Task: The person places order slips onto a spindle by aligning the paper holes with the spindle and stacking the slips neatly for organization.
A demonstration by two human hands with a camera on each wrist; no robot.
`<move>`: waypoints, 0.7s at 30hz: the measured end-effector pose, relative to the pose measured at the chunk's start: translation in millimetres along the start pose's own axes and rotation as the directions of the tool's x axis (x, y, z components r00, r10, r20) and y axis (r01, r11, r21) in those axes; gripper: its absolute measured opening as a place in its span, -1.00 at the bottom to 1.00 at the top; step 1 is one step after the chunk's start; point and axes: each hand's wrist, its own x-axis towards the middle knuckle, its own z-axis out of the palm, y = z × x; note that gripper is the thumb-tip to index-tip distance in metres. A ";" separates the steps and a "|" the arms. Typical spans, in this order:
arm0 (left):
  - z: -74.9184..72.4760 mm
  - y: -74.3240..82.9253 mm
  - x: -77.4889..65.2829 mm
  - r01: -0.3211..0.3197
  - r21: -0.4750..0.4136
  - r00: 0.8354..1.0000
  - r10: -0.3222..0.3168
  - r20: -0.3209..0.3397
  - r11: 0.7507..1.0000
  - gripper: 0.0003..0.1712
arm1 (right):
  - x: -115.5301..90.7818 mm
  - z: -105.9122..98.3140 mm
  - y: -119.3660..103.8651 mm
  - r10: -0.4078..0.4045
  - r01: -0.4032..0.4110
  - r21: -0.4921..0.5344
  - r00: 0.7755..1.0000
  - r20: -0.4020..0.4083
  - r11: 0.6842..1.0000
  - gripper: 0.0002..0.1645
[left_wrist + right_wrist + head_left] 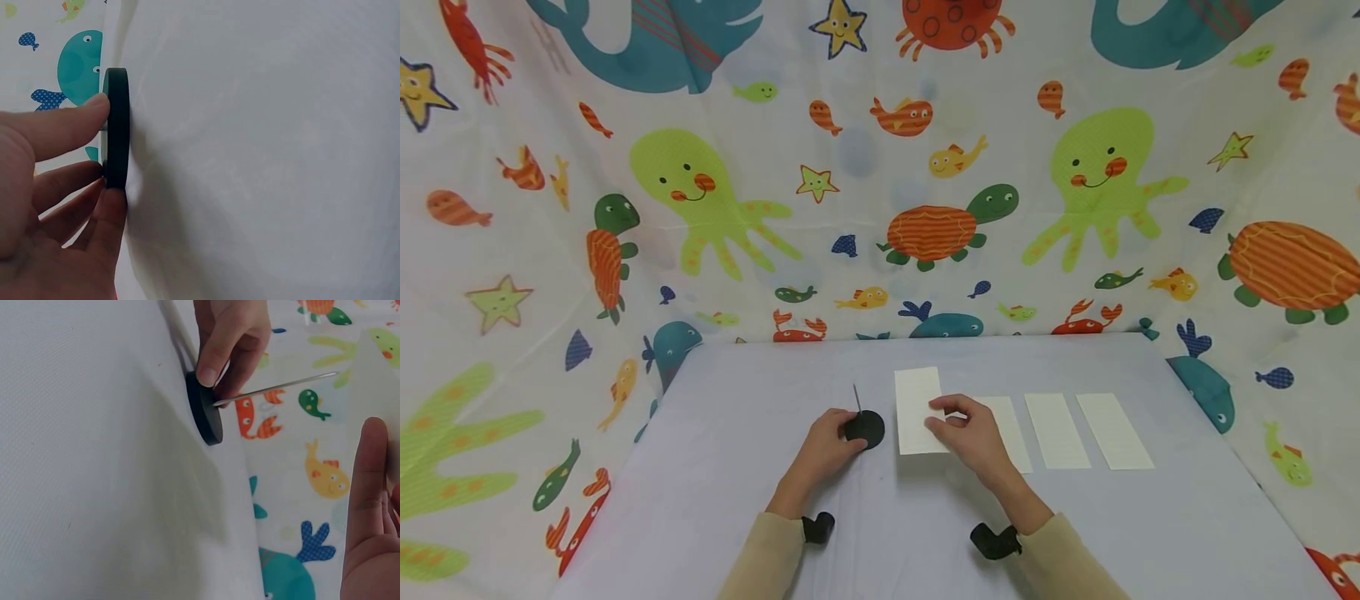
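A bill spike (pixel 867 430) with a round black base and a thin upright metal pin (pixel 281 386) stands on the white cloth. My left hand (pixel 829 446) grips the base by its edge, thumb on the near side and fingers behind. In the left wrist view the black base (pixel 117 131) shows edge-on between thumb and fingers. To the right of the pin, my right hand (pixel 977 440) pinches a cream slip of paper (pixel 916 417) by its right edge, held above the cloth. The paper is apart from the pin. Faint lines show on it.
Three more slips lie in a row at the right: one (pixel 1013 437) partly behind my right hand, a middle one (pixel 1057 432) and a far-right one (pixel 1116 432). A sea-animal print curtain (pixel 857 242) hangs around the white-covered table (pixel 700 500).
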 end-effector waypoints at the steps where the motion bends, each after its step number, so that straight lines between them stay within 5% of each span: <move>1: 0.3 0.0 0.2 -0.002 0.004 1.000 0.002 -0.003 1.000 -0.42 | -0.5 0.2 -1.0 0.000 0.000 0.009 1.000 0.001 1.000 -0.71; 21: 2.6 -0.6 -0.4 0.009 0.012 1.000 -0.009 -0.017 1.000 -0.44 | -0.4 11.0 -19.2 -0.018 0.018 0.038 1.000 -0.002 0.999 -0.69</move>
